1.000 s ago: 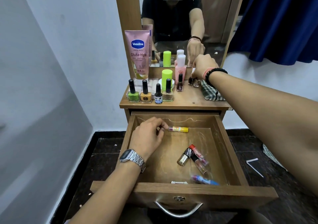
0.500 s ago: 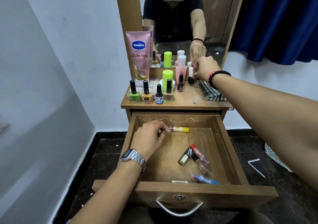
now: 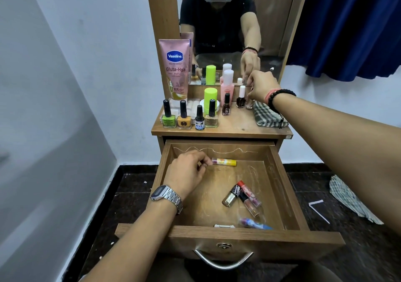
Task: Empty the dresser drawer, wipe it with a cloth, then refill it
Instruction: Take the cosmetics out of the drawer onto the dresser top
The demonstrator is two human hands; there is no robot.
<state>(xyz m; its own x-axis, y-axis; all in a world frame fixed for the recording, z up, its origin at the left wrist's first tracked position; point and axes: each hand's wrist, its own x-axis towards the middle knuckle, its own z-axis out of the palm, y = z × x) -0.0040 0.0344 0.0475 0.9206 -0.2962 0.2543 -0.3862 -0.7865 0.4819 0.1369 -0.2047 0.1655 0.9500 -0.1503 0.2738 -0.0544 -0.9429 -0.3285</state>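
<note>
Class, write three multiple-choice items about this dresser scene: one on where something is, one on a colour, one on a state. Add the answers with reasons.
1. Where does the yellow lip balm tube lie?
A. on the dresser top
B. in the drawer, near its back wall
C. on the floor

2. What colour is the Vaseline tube?
A. pink
B. blue
C. white

3. How is the drawer?
A. shut
B. pulled open, items inside
C. removed

Answers: 1 B, the left hand reaches it there; 2 A, its body is pink; 3 B, small bottles lie inside.
</note>
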